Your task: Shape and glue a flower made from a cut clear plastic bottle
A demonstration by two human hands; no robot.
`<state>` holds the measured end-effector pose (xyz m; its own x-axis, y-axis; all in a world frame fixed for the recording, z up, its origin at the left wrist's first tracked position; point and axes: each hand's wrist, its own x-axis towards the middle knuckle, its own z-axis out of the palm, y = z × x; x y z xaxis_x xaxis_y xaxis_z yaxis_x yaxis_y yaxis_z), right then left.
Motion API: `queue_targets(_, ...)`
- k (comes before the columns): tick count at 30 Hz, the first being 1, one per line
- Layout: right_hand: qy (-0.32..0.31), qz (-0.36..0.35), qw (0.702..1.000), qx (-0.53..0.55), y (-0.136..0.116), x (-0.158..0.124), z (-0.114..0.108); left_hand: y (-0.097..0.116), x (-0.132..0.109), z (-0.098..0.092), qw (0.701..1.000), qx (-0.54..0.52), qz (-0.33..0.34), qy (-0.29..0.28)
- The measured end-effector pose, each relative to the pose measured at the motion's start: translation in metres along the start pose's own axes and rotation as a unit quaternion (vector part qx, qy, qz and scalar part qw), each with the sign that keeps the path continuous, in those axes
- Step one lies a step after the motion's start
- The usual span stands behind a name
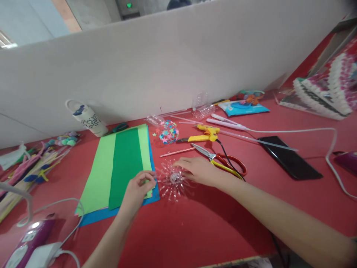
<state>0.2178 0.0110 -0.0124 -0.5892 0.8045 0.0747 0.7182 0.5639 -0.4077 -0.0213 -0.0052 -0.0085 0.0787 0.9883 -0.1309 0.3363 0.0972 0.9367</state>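
Note:
A clear plastic flower shape (175,178), cut into many thin curled strips around a round centre, lies on the red table. My right hand (195,169) reaches over its upper right side, with bent fingers gripping the strips. At the flower's left edge, my left hand (142,183) is closed in a pinch above the paper sheets; anything between its fingertips is too small to make out. Just behind the flower are a pink striped pencil (177,152) and scissors (219,158) with red and yellow handles.
Green paper sheets (125,163) lie left. Behind are a star-filled clear ball (169,132), a yellow cutter (198,138), a yellow glue gun (209,131) and a lilac straightener (227,123). A black phone (290,156) lies right; a white bottle (90,121) leans against the partition (167,67).

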Motion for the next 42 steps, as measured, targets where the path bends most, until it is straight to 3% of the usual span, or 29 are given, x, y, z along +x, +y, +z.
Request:
queue_targets(3,-0.002,-0.028,1.0,0.006,0.005,0.003,0.0,0.011,0.022,-0.008,0.997,0.024,0.061,0.049)
queue_targets(5,-0.003,-0.038,0.999,0.009,0.006,0.003,-0.001,0.02,0.04,-0.004,0.992,0.064,0.106,-0.001)
queue_targets(8,-0.003,-0.042,0.999,0.012,0.006,0.003,-0.005,0.027,0.061,0.012,0.977,0.097,0.121,-0.148)
queue_targets(12,0.012,-0.036,0.999,0.028,0.008,0.005,-0.009,0.023,0.07,0.028,0.969,0.075,0.1,-0.213)
queue_targets(22,0.084,-0.048,0.989,0.112,0.025,0.003,-0.001,0.001,0.059,0.024,0.974,-0.033,0.081,-0.207)
queue_targets(29,0.113,-0.05,0.984,0.132,0.026,0.002,-0.001,-0.017,0.061,0.013,0.933,-0.188,0.063,-0.3)
queue_targets(42,0.112,-0.039,0.986,0.116,0.028,0.0,0.003,-0.01,0.058,0.014,0.952,-0.197,0.057,-0.227)
